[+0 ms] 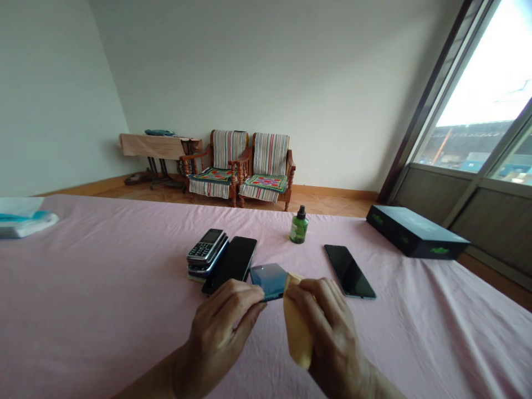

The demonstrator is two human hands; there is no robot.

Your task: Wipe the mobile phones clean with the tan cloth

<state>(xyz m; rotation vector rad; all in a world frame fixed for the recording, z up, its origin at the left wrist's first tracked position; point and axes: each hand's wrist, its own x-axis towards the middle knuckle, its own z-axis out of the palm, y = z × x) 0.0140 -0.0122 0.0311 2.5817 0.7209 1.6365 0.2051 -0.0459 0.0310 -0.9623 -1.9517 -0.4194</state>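
Between my hands is a flat, shiny blue phone (270,277), its near edge tilted toward me. My left hand (224,321) pinches its near left corner between thumb and fingers. My right hand (328,321) is closed on a yellow cloth (297,332), which hangs down from the fingers and touches the phone's right edge. Just beyond my left hand lies a large black phone (235,260), with a stack of phones beside it, topped by a keypad phone (208,245). Another dark phone (349,271) lies face up to the right of my right hand.
A green spray bottle (298,228) stands near the far edge of the pink-covered surface (124,310). A black box (415,230) sits at the far right, and a white and blue packet (25,221) at the far left. Two wooden chairs (266,160) stand beyond.
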